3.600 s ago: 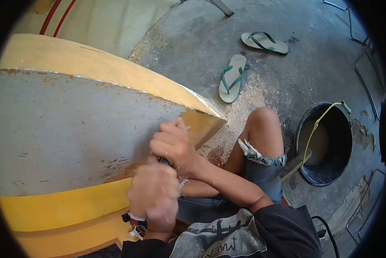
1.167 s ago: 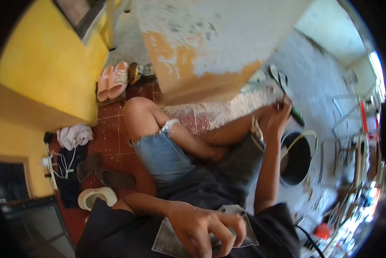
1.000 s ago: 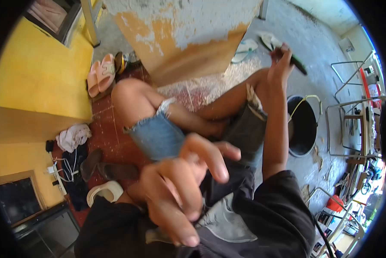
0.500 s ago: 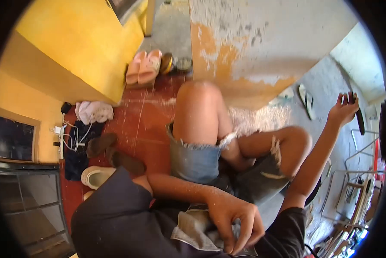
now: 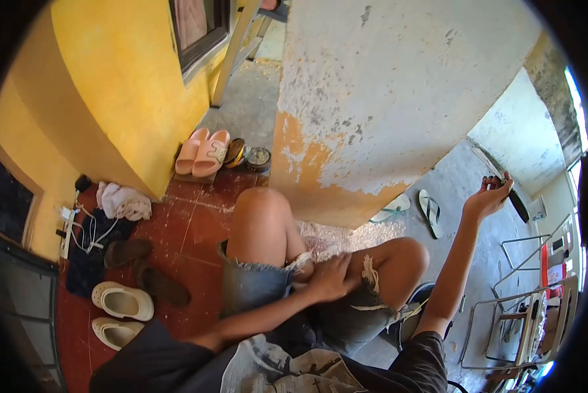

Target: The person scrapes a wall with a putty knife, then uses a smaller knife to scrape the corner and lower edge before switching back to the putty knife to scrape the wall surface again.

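Note:
My left hand (image 5: 330, 280) lies between my bent knees, against the frayed hem of my denim shorts (image 5: 258, 283). Its fingers look stretched out and slightly blurred, with nothing visible in them. Off to the right, at the end of a raised arm, my right hand (image 5: 488, 198) is closed around a dark, narrow, flat tool (image 5: 518, 207). Part of that tool is covered by the fingers, and its exact kind cannot be made out. In front of me rises a wall (image 5: 385, 92) with peeling grey-white paint and bare orange patches.
Pale paint flakes (image 5: 385, 234) litter the floor at the wall's foot. Flip-flops (image 5: 430, 213) lie to the right, near metal-framed chairs (image 5: 497, 334). Pink slides (image 5: 211, 154), round tins (image 5: 258, 159), cream clogs (image 5: 122, 301) and a power strip (image 5: 65, 236) are at left. A ladder (image 5: 234, 56) stands behind.
My left hand has moved from in front of my shirt, fingers curled, forward to between my knees. My right hand still holds the dark tool. The view has tilted up, showing more wall.

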`<state>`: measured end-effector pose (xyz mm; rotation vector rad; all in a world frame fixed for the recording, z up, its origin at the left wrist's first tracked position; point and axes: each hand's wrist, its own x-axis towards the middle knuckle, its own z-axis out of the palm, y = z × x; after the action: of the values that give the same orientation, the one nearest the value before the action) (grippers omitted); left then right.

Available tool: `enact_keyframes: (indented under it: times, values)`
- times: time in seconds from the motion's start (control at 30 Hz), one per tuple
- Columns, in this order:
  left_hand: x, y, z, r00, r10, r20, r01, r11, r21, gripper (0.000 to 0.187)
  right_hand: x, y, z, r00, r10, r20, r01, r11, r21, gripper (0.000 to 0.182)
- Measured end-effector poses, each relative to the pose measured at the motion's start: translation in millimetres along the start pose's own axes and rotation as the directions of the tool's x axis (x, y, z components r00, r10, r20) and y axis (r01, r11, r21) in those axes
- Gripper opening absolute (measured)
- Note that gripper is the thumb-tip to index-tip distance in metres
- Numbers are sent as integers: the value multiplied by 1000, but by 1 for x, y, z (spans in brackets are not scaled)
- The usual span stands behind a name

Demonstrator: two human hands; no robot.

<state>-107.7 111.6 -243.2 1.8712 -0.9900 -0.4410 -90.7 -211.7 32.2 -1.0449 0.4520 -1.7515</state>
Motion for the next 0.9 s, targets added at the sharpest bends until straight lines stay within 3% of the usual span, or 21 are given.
enact_keyframes:
  times: [0.03, 0.07, 0.1, 0.13, 0.17, 0.27, 0.3, 0.33, 0.37, 0.43, 0.47, 0.5, 0.57, 0.63, 0.67, 0.7, 0.73, 0.77, 0.83, 0.87, 0.9]
  values:
    - [-20, 15, -11, 970, 238, -54, -225, 956, 187, 61, -1, -2, 0, 996, -76, 38, 76, 997, -13, 40]
    - [-30, 61, -73, 867, 238, 438, -212, 971, -108, 62, -5, -7, 0, 996, -84, 28, 84, 996, -6, 40]
    - [-39, 56, -72, 657, 495, 569, -282, 861, -423, 58, -12, -13, 0, 992, -117, 38, 119, 992, -40, 40]
    - [-53, 52, -74, 397, 501, 769, 19, 833, -552, 55, -20, -18, 0, 988, -149, 48, 153, 985, -79, 41]
    - [-68, 49, -79, 75, 539, 839, 344, 776, -529, 51, -29, -20, 0, 987, -160, 31, 162, 984, -78, 41]
    - [-92, 38, -111, 28, 585, 811, 372, 747, -551, 46, -49, -19, -11, 964, -265, 11, 261, 943, -204, 40]
    - [-96, 44, -123, 316, 415, 853, 385, 766, -515, 44, -56, -14, -21, 953, -299, 51, 301, 915, -268, 40]
    - [-97, 46, -133, 572, 195, 797, 407, 776, -482, 43, -69, -13, -31, 962, -244, 121, 267, 930, -252, 35]
    - [-94, 44, -141, 553, 202, 808, 410, 778, -476, 43, -83, -11, -38, 963, -183, 196, 228, 944, -238, 29]
    - [-83, 40, -158, 734, 198, 650, 276, 787, -552, 42, -117, 2, -39, 967, 14, 253, 8, 996, -85, 25]
    - [-72, 44, -172, 806, 233, 544, 108, 846, -522, 43, -138, -1, -44, 937, 61, 343, 30, 967, -253, 24]
    - [-59, 41, -184, 803, 238, 546, 107, 845, -525, 43, -159, -5, -48, 898, 122, 423, 69, 909, -410, 23]
    - [-38, 37, -204, 883, 355, 308, -152, 835, -528, 44, -202, -47, -27, 810, 435, 394, -125, 784, -608, 20]
    - [-24, 39, -203, 958, 280, 62, -134, 629, -765, 50, -233, -5, -51, 727, 445, 523, -232, 876, -423, 14]
    - [-13, 56, -205, 960, 275, 55, -135, 625, -769, 50, -248, -7, -57, 672, 450, 587, -176, 868, -464, 15]
    - [-1, 83, -209, 963, 224, -150, -259, 619, -741, 53, -261, -9, -60, 608, 457, 649, -119, 861, -495, 23]
    - [5, 98, -211, 920, 169, -353, -377, 624, -684, 57, -269, -11, -60, 516, 309, 799, 135, 891, -432, 30]
    - [5, 98, -209, 916, 161, -368, -383, 627, -678, 57, -277, -14, -57, 370, 166, 914, 371, 875, -310, 37]
    - [3, 97, -204, 930, 311, -197, -367, 726, -582, 49, -296, -21, -48, 256, 169, 952, 356, 899, -255, 47]
    - [4, 94, -198, 902, 387, -192, -430, 761, -485, 31, -306, -21, -46, 315, 146, 938, 220, 950, -221, 43]
    - [2, 85, -188, 901, 387, -194, -431, 760, -486, 31, -307, -22, -49, 312, 146, 939, 221, 950, -221, 43]
